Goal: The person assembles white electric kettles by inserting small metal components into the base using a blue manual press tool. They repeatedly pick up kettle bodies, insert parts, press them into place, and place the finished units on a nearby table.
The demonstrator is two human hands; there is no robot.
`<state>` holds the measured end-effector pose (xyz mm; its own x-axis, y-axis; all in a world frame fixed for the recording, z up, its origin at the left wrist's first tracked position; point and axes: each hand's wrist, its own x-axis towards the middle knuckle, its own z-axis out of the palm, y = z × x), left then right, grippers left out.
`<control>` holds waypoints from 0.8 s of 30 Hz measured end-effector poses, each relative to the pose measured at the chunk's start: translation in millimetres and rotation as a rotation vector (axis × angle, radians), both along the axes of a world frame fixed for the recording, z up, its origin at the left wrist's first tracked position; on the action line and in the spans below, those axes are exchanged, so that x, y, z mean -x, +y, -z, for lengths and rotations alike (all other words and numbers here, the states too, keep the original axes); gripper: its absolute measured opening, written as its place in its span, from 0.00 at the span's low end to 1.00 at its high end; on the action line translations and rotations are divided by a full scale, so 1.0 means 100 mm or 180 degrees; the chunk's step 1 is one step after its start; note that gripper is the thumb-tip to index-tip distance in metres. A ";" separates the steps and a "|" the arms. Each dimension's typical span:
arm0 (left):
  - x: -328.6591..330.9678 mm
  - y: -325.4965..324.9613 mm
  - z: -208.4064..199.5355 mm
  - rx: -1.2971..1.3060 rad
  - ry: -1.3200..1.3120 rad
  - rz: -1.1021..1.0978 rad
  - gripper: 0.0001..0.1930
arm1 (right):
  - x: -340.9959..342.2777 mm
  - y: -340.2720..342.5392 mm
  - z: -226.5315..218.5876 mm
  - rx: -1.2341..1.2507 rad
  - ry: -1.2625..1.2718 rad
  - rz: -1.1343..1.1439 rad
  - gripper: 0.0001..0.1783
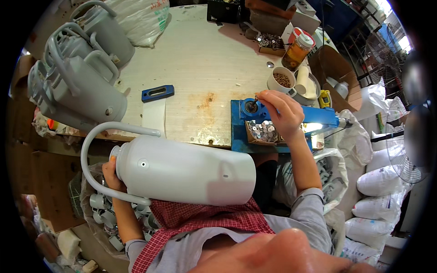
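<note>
A pale grey vacuum-jug body (186, 170) lies sideways across my lap, just off the table's front edge. Its curved grey carrying handle (86, 152) arches out to the left. My left hand (113, 174) is closed round the narrow neck end, thumb uppermost, with its other fingers partly hidden. Over a blue bench press (291, 113), my right hand (283, 111) has its fingertips pinched together at the round socket (250, 106). A small dark piece shows beneath the fingertips, too small to name. Beside the press, a cardboard box holds loose metal washers (263, 131).
Several grey jug bodies (82, 86) stand at the table's left. A blue slotted block (158, 93) lies mid-table. Right of it are a mug of small brass parts (282, 79), a lidded jar (298, 50) and a yellow tape measure (324, 98). White sacks (380, 179) line the right side.
</note>
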<state>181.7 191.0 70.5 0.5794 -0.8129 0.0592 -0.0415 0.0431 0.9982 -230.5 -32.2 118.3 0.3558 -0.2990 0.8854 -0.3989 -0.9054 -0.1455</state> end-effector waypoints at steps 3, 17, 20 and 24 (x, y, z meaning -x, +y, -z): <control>-0.03 0.03 0.03 0.0026 0.0062 0.0011 0.21 | 0.01 0.00 0.01 0.0006 0.0097 0.0031 0.14; -0.08 -0.14 0.03 0.0943 0.1382 -0.0489 0.21 | 0.02 0.16 -0.07 -0.0983 -0.0438 0.0093 0.22; 0.04 -0.35 -0.08 0.0871 0.1417 -0.0676 0.21 | 0.10 0.32 -0.08 -0.1903 -0.0830 -0.0075 0.25; 0.29 -0.78 -0.04 0.0724 0.1118 -0.0497 0.23 | 0.15 0.68 0.04 -0.2518 -0.0068 -0.0231 0.20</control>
